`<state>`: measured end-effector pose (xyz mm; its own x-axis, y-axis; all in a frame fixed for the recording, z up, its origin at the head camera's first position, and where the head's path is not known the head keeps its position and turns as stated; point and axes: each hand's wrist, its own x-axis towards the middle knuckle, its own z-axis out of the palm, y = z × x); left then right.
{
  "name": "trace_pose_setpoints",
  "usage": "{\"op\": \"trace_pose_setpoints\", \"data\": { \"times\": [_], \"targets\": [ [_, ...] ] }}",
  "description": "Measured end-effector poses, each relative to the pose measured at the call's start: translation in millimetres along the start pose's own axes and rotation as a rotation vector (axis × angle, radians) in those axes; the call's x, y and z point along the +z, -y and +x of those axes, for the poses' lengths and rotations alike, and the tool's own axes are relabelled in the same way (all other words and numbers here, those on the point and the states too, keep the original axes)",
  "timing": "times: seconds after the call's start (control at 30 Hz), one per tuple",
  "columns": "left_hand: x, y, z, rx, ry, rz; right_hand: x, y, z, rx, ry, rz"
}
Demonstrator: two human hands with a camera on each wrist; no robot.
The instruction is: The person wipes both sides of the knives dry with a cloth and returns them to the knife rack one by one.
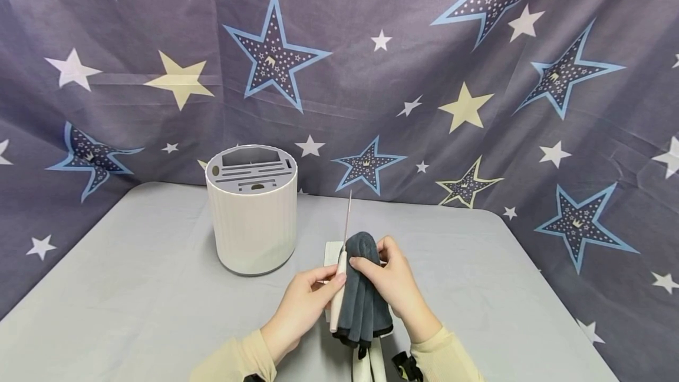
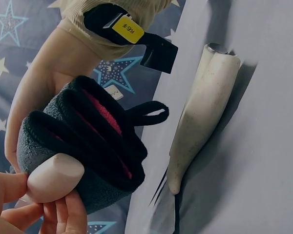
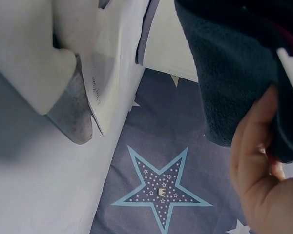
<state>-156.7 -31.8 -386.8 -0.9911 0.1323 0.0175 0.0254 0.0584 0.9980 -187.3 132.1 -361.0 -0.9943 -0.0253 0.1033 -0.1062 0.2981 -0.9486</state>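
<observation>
My left hand [image 1: 306, 305] pinches the white handle [image 1: 338, 293] of a knife, whose thin blade [image 1: 347, 220] points up and away, seen nearly edge-on. A folded dark grey cloth [image 1: 366, 305] with black edging hangs beside the handle, and my right hand [image 1: 395, 282] grips its upper part. In the left wrist view the handle's rounded end [image 2: 56, 178] lies against the cloth [image 2: 107, 195], which shows red inside its folds and a black loop. The right wrist view has the cloth [image 3: 224, 73] in the fingers of my right hand [image 3: 259, 165].
A white round knife block [image 1: 251, 229] with a slotted grey top stands at the back left of the table [image 1: 159, 293]. Below the cloth lie white-handled utensils [image 1: 369, 364], with a pale flat object [image 1: 332, 252] partly hidden behind it. A star-patterned curtain [image 1: 339, 105] hangs behind.
</observation>
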Motion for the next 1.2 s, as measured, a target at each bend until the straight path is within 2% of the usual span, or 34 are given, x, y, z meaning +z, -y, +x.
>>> {"op": "trace_pose_setpoints", "data": {
  "times": [0.27,0.5,0.73,0.97,1.2],
  "targets": [
    [-0.3,0.7,-0.2,0.002,-0.009,0.006,0.5,-0.3,-1.6,0.003,0.01,-0.03],
    [-0.8,1.3,-0.6,-0.001,0.007,0.007,0.3,-0.8,-1.9,0.004,0.016,-0.028],
    [-2.3,1.0,-1.1,-0.001,0.056,0.025,0.0,-1.9,-0.1,0.012,0.01,-0.017],
    [-3.6,-0.2,-2.2,0.028,0.119,0.066,-0.5,-3.5,1.8,0.013,-0.004,0.01],
    [-4.4,0.5,-3.6,0.046,0.16,0.054,-1.9,-4.2,4.3,0.03,-0.01,0.038]
  ]
}}
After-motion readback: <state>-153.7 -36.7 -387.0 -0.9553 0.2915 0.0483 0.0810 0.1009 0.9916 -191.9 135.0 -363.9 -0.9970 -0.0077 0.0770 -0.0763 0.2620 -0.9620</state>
